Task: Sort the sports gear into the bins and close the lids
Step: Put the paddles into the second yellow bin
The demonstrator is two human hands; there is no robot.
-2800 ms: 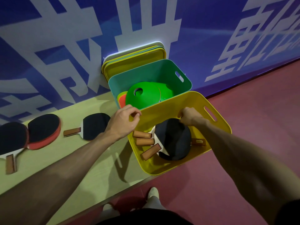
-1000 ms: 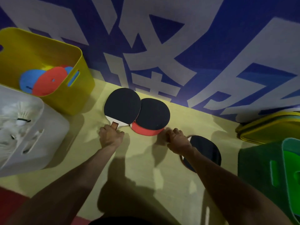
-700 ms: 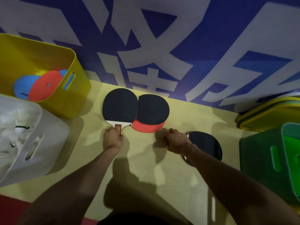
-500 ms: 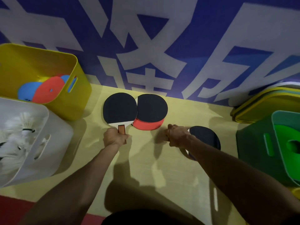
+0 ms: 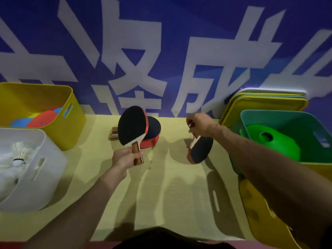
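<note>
Where the table (image 5: pixel 179 194) carries a white bin (image 5: pixel 45 186), a yellow bin (image 5: pixel 75 130) and a green bin (image 5: pixel 280 121), a flat paddle (image 5: pixel 154 127) lies at centre. The left hand (image 5: pixel 124 158) curls round the handle of a lifted paddle (image 5: pixel 132 126) just above it. The right hand (image 5: pixel 199 124) pinches the handle of a hanging paddle (image 5: pixel 201 150), blade down, above the table.

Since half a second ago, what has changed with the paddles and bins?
Both hands lifted paddles off the bench. The left hand raised the left paddle blade-up, and the right hand raised the right paddle with its blade hanging down. The red-edged paddle stayed flat on the bench. The left yellow bin, white bin, green bin and stacked lids stayed put.
</note>
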